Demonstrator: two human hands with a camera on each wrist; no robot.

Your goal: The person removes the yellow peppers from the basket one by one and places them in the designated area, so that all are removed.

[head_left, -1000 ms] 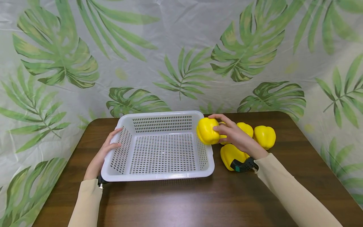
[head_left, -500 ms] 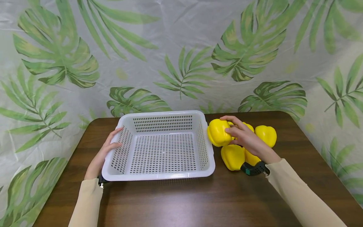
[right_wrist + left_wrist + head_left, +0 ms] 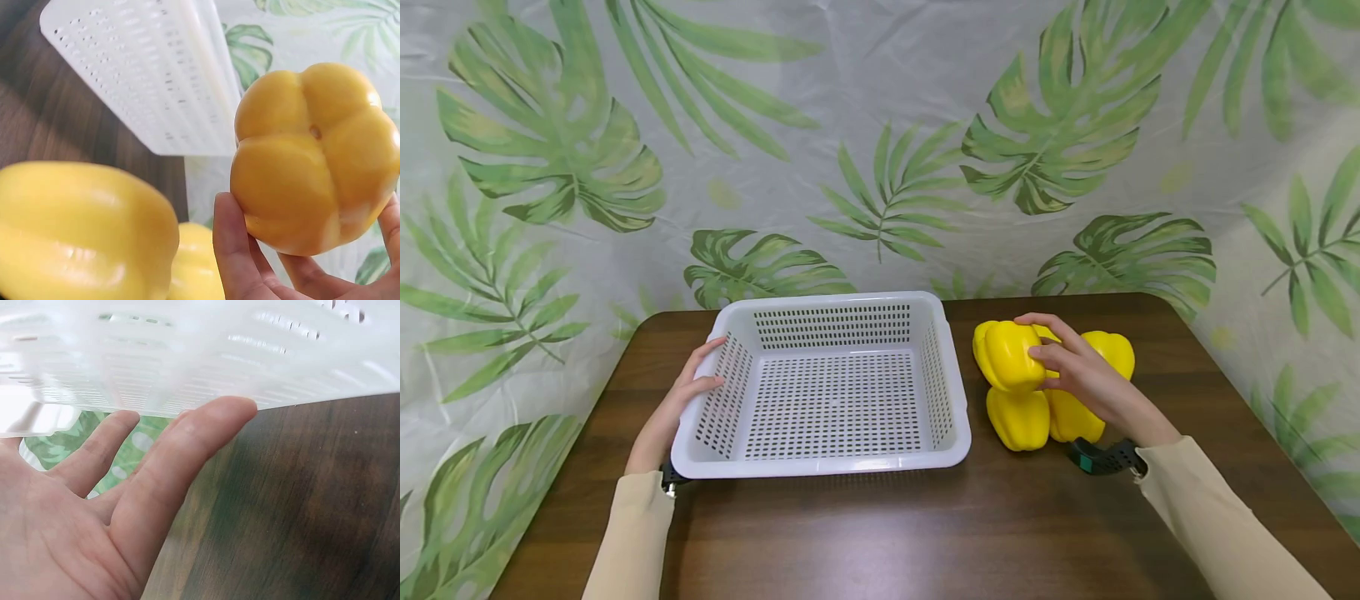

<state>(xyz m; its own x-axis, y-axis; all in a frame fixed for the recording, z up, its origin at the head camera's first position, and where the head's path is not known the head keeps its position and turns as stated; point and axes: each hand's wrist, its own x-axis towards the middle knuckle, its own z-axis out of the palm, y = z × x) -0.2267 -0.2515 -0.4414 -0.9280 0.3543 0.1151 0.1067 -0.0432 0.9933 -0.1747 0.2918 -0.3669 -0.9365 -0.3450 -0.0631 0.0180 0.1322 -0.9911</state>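
Note:
A yellow bell pepper point(image 3: 1011, 354) is in my right hand point(image 3: 1093, 375), held from its right side, just right of the white perforated basket point(image 3: 820, 465). In the right wrist view the pepper's point(image 3: 312, 162) lobed bottom faces the camera, with fingers around its lower part. My left hand point(image 3: 673, 408) grips the basket's left side, with digits over the rim. The left wrist view shows other fingers point(image 3: 187, 450) against the basket's point(image 3: 187, 350) outer wall. More yellow peppers point(image 3: 1018, 421) lie below and behind the right hand, partly hidden by it.
The basket's perforated floor shows, with nothing lying on it. Another yellow pepper point(image 3: 1112, 350) stands at the right of the group. Everything is on a brown wooden table point(image 3: 850, 533), backed by a leaf-printed cloth point(image 3: 880, 83).
My right hand has moved rightward with the pepper, from over the basket's right rim to above the other peppers. The left hand and basket have stayed nearly still.

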